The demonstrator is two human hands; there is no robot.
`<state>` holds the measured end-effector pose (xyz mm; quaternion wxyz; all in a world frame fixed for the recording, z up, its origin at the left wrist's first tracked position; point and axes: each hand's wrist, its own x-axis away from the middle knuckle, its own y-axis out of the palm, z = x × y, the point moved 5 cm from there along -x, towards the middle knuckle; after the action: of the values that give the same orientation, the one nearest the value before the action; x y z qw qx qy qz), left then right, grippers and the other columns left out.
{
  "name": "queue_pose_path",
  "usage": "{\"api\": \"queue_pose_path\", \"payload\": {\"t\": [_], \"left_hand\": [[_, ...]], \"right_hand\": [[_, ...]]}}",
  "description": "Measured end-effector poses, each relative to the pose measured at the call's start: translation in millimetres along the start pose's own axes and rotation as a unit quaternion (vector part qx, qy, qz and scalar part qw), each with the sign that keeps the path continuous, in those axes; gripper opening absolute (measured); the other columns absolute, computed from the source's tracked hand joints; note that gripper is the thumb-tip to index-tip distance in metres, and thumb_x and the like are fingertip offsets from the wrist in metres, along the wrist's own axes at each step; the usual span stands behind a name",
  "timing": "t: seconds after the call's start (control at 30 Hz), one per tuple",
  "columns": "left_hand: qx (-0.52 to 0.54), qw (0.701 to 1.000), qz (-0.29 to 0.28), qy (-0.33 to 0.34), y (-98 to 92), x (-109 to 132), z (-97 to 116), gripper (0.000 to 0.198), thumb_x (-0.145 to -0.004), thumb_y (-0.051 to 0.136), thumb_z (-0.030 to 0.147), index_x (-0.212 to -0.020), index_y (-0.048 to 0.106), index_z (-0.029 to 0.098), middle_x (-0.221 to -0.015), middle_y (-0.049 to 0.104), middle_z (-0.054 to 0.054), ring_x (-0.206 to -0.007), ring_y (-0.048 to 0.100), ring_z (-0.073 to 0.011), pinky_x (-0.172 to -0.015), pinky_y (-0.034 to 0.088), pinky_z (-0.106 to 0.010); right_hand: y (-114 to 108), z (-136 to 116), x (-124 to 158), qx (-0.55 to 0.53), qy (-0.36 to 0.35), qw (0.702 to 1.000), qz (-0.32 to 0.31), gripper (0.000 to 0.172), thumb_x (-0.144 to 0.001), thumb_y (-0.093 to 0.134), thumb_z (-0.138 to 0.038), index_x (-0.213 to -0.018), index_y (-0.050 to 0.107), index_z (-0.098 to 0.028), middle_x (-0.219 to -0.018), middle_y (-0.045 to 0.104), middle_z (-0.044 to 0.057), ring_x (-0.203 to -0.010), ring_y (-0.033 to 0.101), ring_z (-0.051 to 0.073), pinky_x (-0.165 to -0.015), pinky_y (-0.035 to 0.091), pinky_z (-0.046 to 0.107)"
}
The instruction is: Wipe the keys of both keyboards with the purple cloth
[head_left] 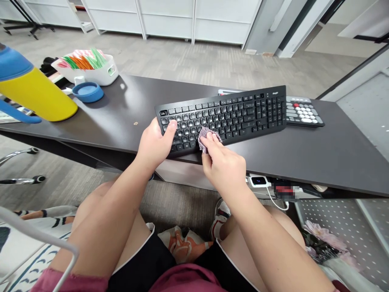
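Observation:
A black keyboard (231, 113) lies at an angle on the dark desk (319, 154). My left hand (156, 142) grips the keyboard's near left corner, thumb on the keys and fingers round the edge. My right hand (223, 164) pinches a small striped cloth (206, 135) and presses it onto the keys of the bottom rows near the middle.
A second grey keyboard with white and red keys (302, 111) sits behind the black one at the right. At the left are a yellow and blue bottle (33, 91), a blue lid (88, 91) and a white tub of coloured sachets (88, 65). A power strip (258, 181) lies under the desk.

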<state>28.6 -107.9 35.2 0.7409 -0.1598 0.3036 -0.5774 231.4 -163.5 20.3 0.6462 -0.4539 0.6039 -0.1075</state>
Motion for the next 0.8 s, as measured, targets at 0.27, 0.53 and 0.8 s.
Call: {"api": "queue_pose_path", "payload": {"t": [0.27,0.53,0.8], "left_hand": [[0.042,0.999,0.009,-0.014,-0.9,-2.2,-6.1,0.046,-0.103,0.054,0.060,-0.124,0.070,0.022,-0.127,0.078,-0.010,-0.119,0.071,-0.0321,-0.102,0.054,-0.045],[0.094,0.995,0.008,-0.028,1.4,-5.9,-9.6,0.048,-0.101,0.056,0.063,-0.121,0.071,0.022,-0.127,0.077,-0.011,-0.120,0.069,-0.0324,-0.105,0.055,-0.046],[0.140,0.989,0.010,-0.046,0.9,-5.9,-11.5,0.049,-0.096,0.063,0.063,-0.118,0.074,0.021,-0.124,0.078,-0.011,-0.123,0.068,-0.0344,-0.107,0.055,-0.047]], "right_hand": [[-3.7,-8.6,0.2,-0.005,-0.022,1.000,0.000,0.039,-0.100,0.051,-0.009,-0.132,0.073,-0.014,-0.139,0.071,0.010,-0.130,0.069,0.022,-0.107,0.059,0.032],[-6.0,-28.2,2.0,-0.063,-0.073,0.995,-0.012,0.036,-0.100,0.053,-0.011,-0.129,0.075,-0.010,-0.137,0.072,0.012,-0.130,0.070,0.022,-0.111,0.057,0.032],[-23.7,-3.1,-9.3,-0.263,-0.032,0.961,-0.080,0.040,-0.099,0.055,-0.010,-0.133,0.073,-0.023,-0.130,0.078,0.001,-0.105,0.080,0.016,-0.094,0.064,0.027]]}}
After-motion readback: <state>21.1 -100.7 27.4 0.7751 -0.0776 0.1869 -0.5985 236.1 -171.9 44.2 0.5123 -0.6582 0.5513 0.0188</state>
